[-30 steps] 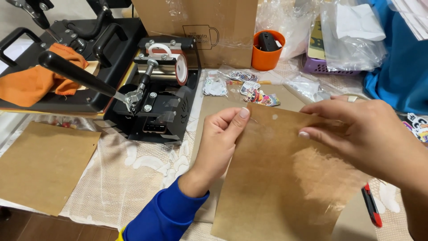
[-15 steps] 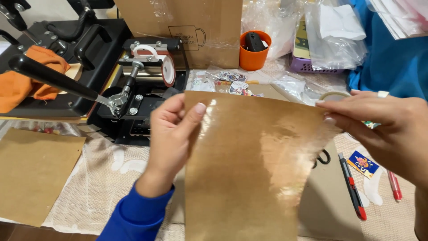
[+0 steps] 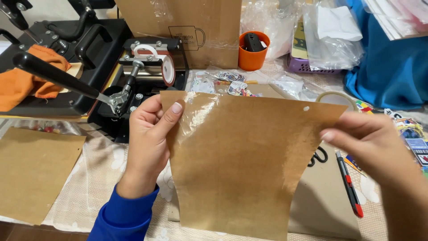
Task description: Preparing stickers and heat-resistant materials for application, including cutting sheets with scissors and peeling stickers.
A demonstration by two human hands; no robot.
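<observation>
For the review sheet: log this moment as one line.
left hand: grips brown sheet left edge | right hand: pinches right edge | sheet: lifted above table | mug press: behind

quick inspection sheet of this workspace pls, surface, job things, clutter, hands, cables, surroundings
surface: table under a pale lace-patterned cloth.
job's things: glossy brown sheet held up off the table, small hole near its top right corner; second brown sheet lying flat at left.
clutter: red and black cutter, tape roll, loose stickers, orange cup, plastic bags.
hands: left hand pinches the sheet's top left corner; right hand grips its right edge.
cables: nothing seen.
surroundings: black mug press, flat heat press holding orange cloth, cardboard box, blue fabric.
</observation>
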